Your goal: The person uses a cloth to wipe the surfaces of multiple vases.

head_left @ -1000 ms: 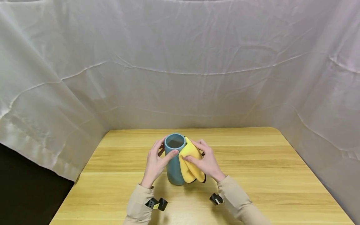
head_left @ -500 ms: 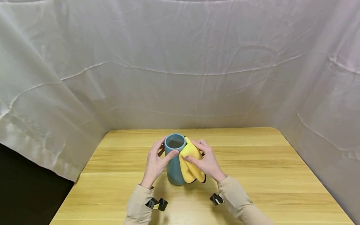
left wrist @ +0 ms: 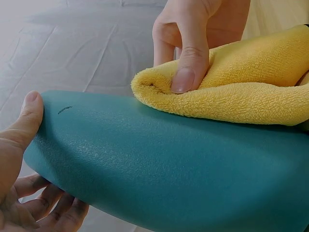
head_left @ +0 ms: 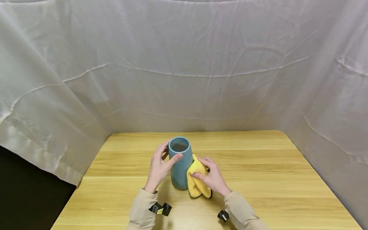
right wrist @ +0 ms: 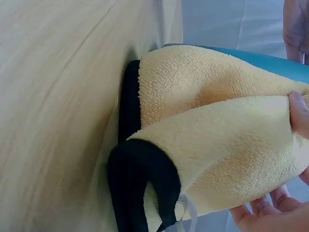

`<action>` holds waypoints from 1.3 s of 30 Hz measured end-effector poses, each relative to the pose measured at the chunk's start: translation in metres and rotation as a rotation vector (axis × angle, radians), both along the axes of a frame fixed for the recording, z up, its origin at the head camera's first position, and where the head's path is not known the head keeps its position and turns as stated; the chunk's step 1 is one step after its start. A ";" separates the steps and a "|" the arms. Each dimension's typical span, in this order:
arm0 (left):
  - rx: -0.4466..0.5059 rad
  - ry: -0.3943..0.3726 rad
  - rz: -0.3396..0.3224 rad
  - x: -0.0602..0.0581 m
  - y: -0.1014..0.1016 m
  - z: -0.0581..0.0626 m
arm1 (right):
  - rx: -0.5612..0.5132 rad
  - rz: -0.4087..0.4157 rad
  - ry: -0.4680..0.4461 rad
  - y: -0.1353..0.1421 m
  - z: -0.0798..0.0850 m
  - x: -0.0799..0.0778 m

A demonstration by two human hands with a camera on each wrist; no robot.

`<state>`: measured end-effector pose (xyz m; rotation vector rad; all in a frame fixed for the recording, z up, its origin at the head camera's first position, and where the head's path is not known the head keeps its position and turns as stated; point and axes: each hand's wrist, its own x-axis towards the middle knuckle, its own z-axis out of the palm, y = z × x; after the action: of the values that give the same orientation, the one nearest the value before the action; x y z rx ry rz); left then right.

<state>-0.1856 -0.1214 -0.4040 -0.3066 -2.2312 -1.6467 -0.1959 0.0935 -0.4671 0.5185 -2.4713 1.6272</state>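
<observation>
A blue-green vase (head_left: 179, 175) stands upright on the wooden table, its round mouth facing up. My left hand (head_left: 159, 166) grips it near the rim, the thumb in front and the fingers around the far left side. In the left wrist view a small dark mark (left wrist: 64, 110) shows on the vase wall near that thumb. My right hand (head_left: 212, 177) pinches a folded yellow cloth (head_left: 196, 186) with black edging (right wrist: 130, 101) and holds it against the vase's right side. The fingers behind the cloth are partly hidden.
The wooden table (head_left: 276, 179) extends around the vase on all sides. Grey fabric (head_left: 184, 95) hangs behind it and along both sides. A black area (head_left: 28, 191) lies beyond the left table edge. Both wrists carry small black cameras (head_left: 166, 209).
My right hand has slid down the vase's side with the cloth, away from the rim, uncovering the upper right wall and the dark mark. The left hand and the vase have stayed in place.
</observation>
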 end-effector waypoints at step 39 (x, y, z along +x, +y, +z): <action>0.012 0.017 -0.002 -0.001 -0.001 -0.002 | -0.071 0.036 0.204 -0.009 0.054 -0.003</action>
<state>-0.1865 -0.1220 -0.4057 -0.3186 -2.2089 -1.6522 -0.1989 0.0845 -0.4129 0.6853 -2.2619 1.5813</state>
